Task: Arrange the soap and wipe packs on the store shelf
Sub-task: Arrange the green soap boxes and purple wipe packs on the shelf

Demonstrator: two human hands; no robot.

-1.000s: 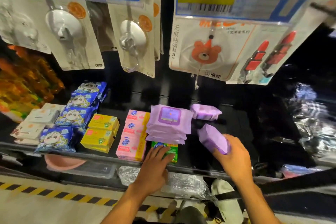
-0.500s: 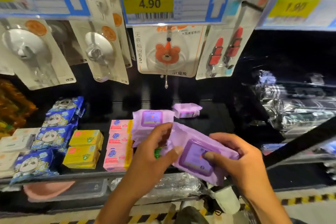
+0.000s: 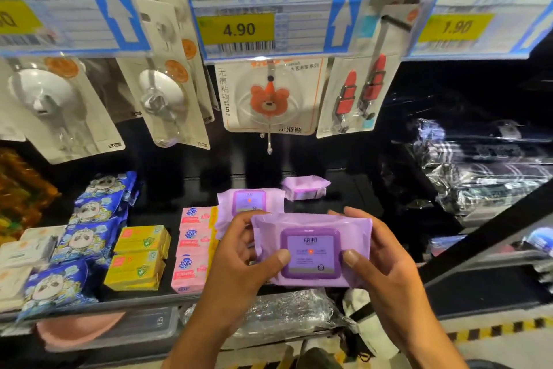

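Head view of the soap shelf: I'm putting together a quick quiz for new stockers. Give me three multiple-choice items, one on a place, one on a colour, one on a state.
1. The pink soap packs lie:
A) between the yellow soap boxes and the purple wipe stack
B) hanging on pegs
C) on the floor

2. The held wipe pack is:
A) green
B) purple
C) orange

3. That pack is:
A) lying flat on the shelf
B) pinched by one hand only
C) gripped by the left hand and the right hand

Answers:
1 A, the yellow boxes are on one side of them and the purple stack on the other.
2 B, its wrapper and lid are both purple.
3 C, each hand has a thumb on the pack's front face.
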